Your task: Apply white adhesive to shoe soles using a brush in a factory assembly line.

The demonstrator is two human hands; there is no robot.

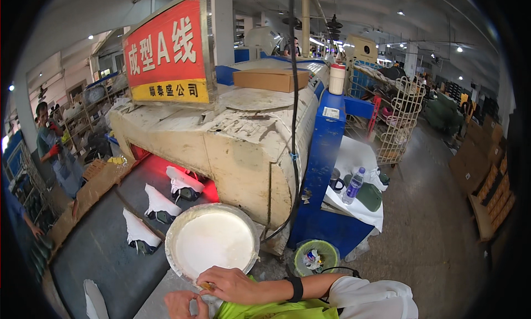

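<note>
My right hand (228, 284) is closed at the near rim of a round tub (256, 252) of white liquid (213, 242). A small yellow-brown, stick-like thing (207, 286) shows at its fingertips. Just left of it and lower, my left hand (185, 305) has curled fingers; whatever they hold, if anything, is hidden. Beyond the tub on the left, dark shoe uppers on white lasts (139, 230) lie spaced out on a dark conveyor belt (105, 247). Another white last-like shape (95, 299) stands at the lower left.
A cream machine (238, 169) with a red-lit opening stands ahead, a red-and-yellow sign (168, 50) above it. Right of it are a blue post (323, 153), a bottle (354, 186) on a white-covered stand and a green waste basket (316, 256). A person (52, 144) stands far left.
</note>
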